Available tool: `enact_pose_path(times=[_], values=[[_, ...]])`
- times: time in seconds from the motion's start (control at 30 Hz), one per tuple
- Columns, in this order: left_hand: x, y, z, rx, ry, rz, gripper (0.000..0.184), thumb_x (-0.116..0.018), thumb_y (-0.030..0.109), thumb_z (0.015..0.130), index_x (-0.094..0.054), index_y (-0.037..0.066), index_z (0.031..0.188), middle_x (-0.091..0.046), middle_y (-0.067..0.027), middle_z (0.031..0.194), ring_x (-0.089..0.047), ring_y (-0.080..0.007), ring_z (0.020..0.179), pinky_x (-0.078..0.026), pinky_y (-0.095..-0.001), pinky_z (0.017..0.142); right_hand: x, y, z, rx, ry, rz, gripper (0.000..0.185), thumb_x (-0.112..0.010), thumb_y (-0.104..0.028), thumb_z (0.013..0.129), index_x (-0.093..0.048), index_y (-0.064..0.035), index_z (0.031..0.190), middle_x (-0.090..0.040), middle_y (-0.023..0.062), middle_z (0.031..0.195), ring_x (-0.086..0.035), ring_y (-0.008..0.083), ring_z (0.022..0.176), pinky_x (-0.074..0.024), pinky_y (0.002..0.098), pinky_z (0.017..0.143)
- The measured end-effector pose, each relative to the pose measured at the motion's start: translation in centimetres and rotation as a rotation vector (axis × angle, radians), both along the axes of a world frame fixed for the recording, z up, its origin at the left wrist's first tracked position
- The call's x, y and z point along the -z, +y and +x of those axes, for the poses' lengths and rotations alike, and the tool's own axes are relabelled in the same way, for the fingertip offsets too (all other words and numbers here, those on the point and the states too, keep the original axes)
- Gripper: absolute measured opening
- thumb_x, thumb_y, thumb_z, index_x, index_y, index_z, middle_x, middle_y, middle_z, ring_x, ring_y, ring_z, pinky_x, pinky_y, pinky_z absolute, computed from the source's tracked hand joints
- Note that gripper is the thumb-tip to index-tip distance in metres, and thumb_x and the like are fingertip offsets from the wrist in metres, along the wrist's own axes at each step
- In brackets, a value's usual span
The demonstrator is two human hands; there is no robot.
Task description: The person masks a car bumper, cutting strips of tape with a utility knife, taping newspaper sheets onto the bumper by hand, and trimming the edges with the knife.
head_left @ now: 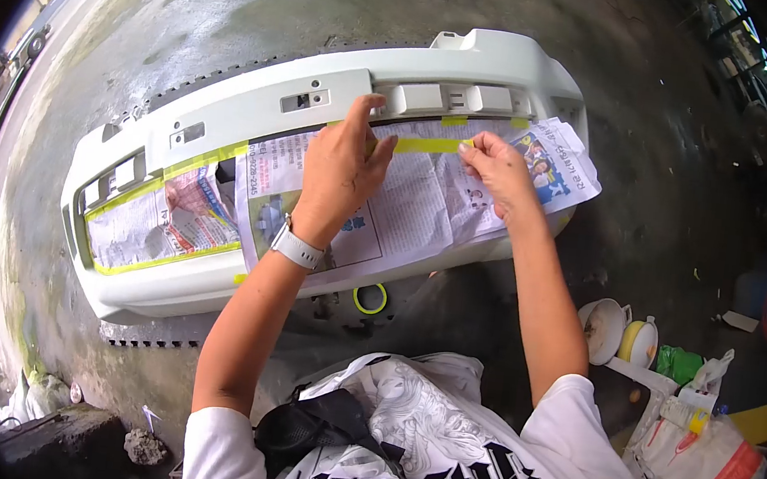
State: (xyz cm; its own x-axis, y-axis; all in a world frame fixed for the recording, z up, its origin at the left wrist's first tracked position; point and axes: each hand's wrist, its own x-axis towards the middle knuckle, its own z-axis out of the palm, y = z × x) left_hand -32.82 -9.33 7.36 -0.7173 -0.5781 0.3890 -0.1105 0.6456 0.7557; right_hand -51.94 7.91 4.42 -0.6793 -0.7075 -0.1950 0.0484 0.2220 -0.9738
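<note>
A white car bumper (280,68) lies across the floor in front of me, with newspaper sheets (406,206) over its middle opening. A strip of yellow masking tape (429,144) runs between my hands along the paper's upper edge. My right hand (505,173) pinches the strip's right end between thumb and fingertips. At its left end is my left hand (342,172), thumb and index finger spread, the other fingers hidden beneath the hand. The strip passes under this hand. A watch (297,248) sits on my left wrist.
On the bumper's left, more newspaper (166,219) is edged with yellow tape. A yellow tape roll (370,298) lies on the floor near me. White bowls (603,328), a green bag (679,364) and a white sack (705,470) stand at right. A stone (145,446) lies lower left.
</note>
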Motion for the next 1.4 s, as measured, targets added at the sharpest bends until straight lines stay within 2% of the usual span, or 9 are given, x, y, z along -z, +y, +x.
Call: enact_pose_path(times=[0.07, 0.27, 0.43, 0.53, 0.67, 0.73, 0.97, 1.03, 1.4], values=[[-0.4, 0.6, 0.0, -0.005, -0.145, -0.214, 0.053, -0.075, 0.015, 0.093, -0.053, 0.008, 0.141, -0.073, -0.014, 0.082, -0.073, -0.036, 0.071, -0.056, -0.0454, 0.063, 1.2, 0.2, 0.6, 0.028, 0.097, 0.002, 0.014, -0.072, -0.017, 0.101, -0.066, -0.0058, 0.095, -0.061, -0.0032, 0.08, -0.05, 0.0065, 0.072, -0.0432, 0.0262, 0.066], [0.3, 1.0, -0.3, -0.113, -0.195, -0.34, 0.055, -0.074, 0.017, 0.095, -0.052, 0.012, 0.145, -0.075, -0.0133, 0.087, -0.075, -0.0351, 0.073, -0.056, -0.046, 0.062, 0.7, -2.6, 0.6, 0.106, 0.266, 0.047, 0.021, -0.07, -0.02, 0.102, -0.062, -0.0008, 0.096, -0.064, 0.0031, 0.08, -0.055, 0.0131, 0.072, -0.0473, 0.0331, 0.067], [-0.4, 0.1, -1.2, -0.155, -0.312, -0.421, 0.058, -0.076, 0.019, 0.093, -0.053, 0.012, 0.145, -0.074, -0.0123, 0.085, -0.074, -0.0333, 0.075, -0.055, -0.0453, 0.065, 0.9, -4.6, 0.8, 0.153, 0.595, 0.176, 0.021, -0.071, -0.019, 0.099, -0.064, 0.0011, 0.095, -0.072, 0.0209, 0.093, -0.068, 0.0424, 0.087, -0.0534, 0.0481, 0.077], [-0.2, -0.7, -1.6, -0.144, -0.318, -0.464, 0.058, -0.077, 0.019, 0.093, -0.054, 0.012, 0.145, -0.072, -0.0105, 0.082, -0.071, -0.0311, 0.072, -0.052, -0.0432, 0.068, 0.8, -4.8, 1.2, 0.181, 0.63, 0.214, 0.021, -0.07, -0.018, 0.099, -0.064, 0.0011, 0.094, -0.072, 0.0215, 0.094, -0.068, 0.0452, 0.089, -0.0534, 0.0507, 0.078], [0.1, -1.3, -1.8, -0.126, -0.313, -0.482, 0.057, -0.077, 0.019, 0.092, -0.055, 0.012, 0.144, -0.069, -0.0075, 0.075, -0.065, -0.0274, 0.065, -0.044, -0.0397, 0.069, 1.2, -5.0, 1.1, 0.215, 0.628, 0.212, 0.021, -0.07, -0.018, 0.099, -0.065, 0.0012, 0.094, -0.072, 0.0215, 0.094, -0.068, 0.0461, 0.089, -0.0535, 0.0513, 0.078], [0.1, -1.5, -1.8, -0.122, -0.325, -0.467, 0.057, -0.077, 0.018, 0.092, -0.055, 0.012, 0.144, -0.068, -0.007, 0.074, -0.064, -0.0267, 0.065, -0.044, -0.0395, 0.07, 1.8, -5.2, 1.0, 0.215, 0.732, 0.174, 0.024, -0.069, -0.022, 0.102, -0.064, 0.0019, 0.099, -0.067, 0.0158, 0.079, -0.058, 0.0219, 0.068, -0.0496, 0.0379, 0.068], [-0.5, -1.5, -1.8, -0.124, -0.356, -0.432, 0.056, -0.077, 0.017, 0.091, -0.055, 0.008, 0.142, -0.068, -0.0066, 0.076, -0.065, -0.025, 0.066, -0.044, -0.0381, 0.069, 0.5, -5.2, 1.2, 0.187, 0.568, 0.24, 0.026, -0.069, -0.023, 0.102, -0.065, 0.0022, 0.097, -0.065, 0.0124, 0.076, -0.056, 0.0185, 0.068, -0.0482, 0.0356, 0.067], [-0.4, -1.6, -1.7, -0.129, -0.362, -0.408, 0.057, -0.077, 0.017, 0.091, -0.055, 0.009, 0.143, -0.068, -0.0066, 0.075, -0.065, -0.025, 0.066, -0.044, -0.0382, 0.069, -0.2, -5.4, 1.5, 0.202, 0.515, 0.279, 0.021, -0.07, -0.018, 0.098, -0.067, 0.0017, 0.094, -0.072, 0.0218, 0.091, -0.07, 0.0432, 0.085, -0.0538, 0.0486, 0.075], [-2.0, -1.4, 0.0, -0.151, -0.374, -0.068, 0.056, -0.085, 0.019, 0.087, -0.058, 0.011, 0.135, -0.071, -0.0048, 0.075, -0.063, -0.024, 0.062, -0.046, -0.0384, 0.068, 0.3, -4.6, 1.8, 0.201, 0.373, 0.168, 0.021, -0.074, -0.015, 0.099, -0.065, 0.0028, 0.092, -0.07, 0.0139, 0.08, -0.065, 0.0238, 0.068, -0.0523, 0.0382, 0.066]])
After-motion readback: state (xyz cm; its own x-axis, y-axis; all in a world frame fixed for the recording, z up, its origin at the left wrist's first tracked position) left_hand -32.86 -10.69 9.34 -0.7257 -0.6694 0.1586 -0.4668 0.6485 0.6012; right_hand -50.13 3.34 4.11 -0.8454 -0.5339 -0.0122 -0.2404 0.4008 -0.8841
